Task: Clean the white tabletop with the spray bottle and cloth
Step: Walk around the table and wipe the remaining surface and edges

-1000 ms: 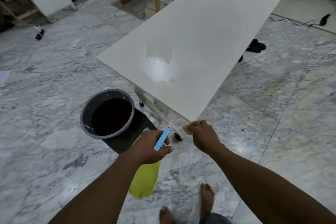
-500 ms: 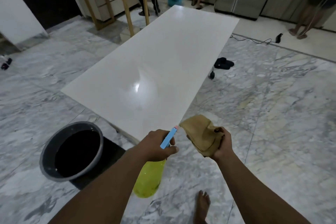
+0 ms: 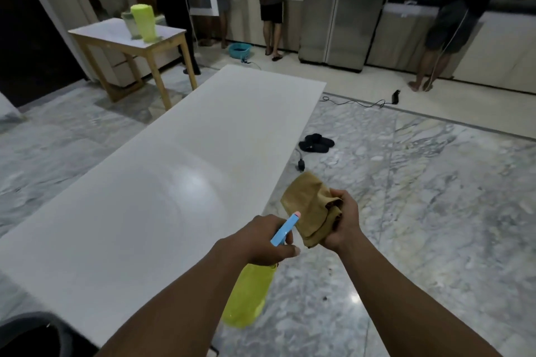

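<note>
The long white tabletop (image 3: 162, 191) stretches away from me, glossy with a light reflection near its middle. My left hand (image 3: 255, 240) grips the neck of a yellow-green spray bottle (image 3: 248, 295) with a blue nozzle (image 3: 285, 227) that points forward at the table's near right corner. My right hand (image 3: 340, 224) holds a bunched tan cloth (image 3: 309, 207) just right of the nozzle, off the table's right edge and above the floor. The two hands are almost touching.
A dark grey bucket (image 3: 32, 333) stands on the marble floor at the lower left. Black sandals (image 3: 316, 143) and a cable lie right of the table. A small wooden table (image 3: 127, 38) with a green container is behind. Several people stand at the far counter.
My head has tilted up, so the far room and people are in view and the bucket has slid to the lower left. The right hand has lifted the cloth off the table's corner.
</note>
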The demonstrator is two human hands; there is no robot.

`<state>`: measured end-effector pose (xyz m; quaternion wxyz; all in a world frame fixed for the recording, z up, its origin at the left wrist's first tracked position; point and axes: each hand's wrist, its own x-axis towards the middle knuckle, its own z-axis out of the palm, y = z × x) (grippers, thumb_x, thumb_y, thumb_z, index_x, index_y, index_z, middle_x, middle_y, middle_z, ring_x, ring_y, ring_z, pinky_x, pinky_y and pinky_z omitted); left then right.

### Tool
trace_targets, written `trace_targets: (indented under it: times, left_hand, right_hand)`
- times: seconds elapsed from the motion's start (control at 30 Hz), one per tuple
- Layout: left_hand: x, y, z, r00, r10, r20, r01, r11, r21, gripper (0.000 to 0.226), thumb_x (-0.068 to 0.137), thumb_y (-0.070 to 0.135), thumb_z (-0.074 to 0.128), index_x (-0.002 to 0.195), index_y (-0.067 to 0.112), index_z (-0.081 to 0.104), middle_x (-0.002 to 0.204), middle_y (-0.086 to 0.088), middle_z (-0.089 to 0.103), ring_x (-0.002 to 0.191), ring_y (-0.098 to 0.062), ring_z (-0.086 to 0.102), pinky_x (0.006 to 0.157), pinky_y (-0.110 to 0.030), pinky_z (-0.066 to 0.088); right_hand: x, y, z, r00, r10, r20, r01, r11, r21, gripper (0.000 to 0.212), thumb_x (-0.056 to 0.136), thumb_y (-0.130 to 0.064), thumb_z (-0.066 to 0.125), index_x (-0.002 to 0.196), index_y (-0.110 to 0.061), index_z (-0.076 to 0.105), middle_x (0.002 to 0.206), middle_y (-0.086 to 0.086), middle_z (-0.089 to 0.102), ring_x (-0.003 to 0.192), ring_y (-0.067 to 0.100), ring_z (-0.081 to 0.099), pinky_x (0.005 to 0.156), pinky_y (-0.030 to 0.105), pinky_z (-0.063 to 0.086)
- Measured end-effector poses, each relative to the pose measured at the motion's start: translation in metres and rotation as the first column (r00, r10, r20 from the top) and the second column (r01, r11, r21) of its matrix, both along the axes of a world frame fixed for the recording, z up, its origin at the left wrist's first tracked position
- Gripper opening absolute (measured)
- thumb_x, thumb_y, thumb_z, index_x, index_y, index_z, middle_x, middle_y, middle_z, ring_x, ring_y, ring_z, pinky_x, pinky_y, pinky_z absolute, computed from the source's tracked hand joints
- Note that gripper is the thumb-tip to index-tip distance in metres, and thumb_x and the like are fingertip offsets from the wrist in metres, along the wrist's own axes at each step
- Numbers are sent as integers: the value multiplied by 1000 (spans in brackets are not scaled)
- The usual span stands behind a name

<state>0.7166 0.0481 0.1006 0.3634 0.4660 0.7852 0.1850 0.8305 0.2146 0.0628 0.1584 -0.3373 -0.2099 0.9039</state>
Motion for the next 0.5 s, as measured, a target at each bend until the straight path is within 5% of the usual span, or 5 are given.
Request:
trace_targets:
  times: [0.23, 0.37, 0.5]
  left_hand:
    - [-61, 118, -1, 1000, -1, -3, 1, 1000, 6, 30, 88, 30, 71, 64, 25, 54, 69, 4, 55, 63, -16, 53, 58, -25, 39]
    - [-138, 230, -6, 1000, -9, 16, 9, 1000, -4, 27, 86, 37, 74, 71, 21, 58, 73, 2, 58, 64, -15, 53, 61, -27, 41]
    - [-180, 311, -3, 986, -168, 4, 168, 984, -65, 24, 88, 35, 76, 70, 29, 61, 81, 3, 66, 72, -14, 61, 62, -24, 43]
  right_hand:
    - [-55, 104, 4, 1000, -26, 7, 26, 1000, 14, 46, 84, -39, 52, 113, -8, 69, 114, 16, 69, 99, 34, 66, 87, 42, 53]
    - [-106, 206, 2, 993, -109, 45, 107, 992, 62, 51, 83, -37, 53, 124, -8, 66, 125, 17, 64, 114, 37, 59, 108, 47, 40]
    - [-122, 282, 4, 979, -191, 65, 185, 979, 88, 46, 84, -36, 53, 120, -9, 65, 112, 16, 68, 100, 36, 64, 95, 45, 47]
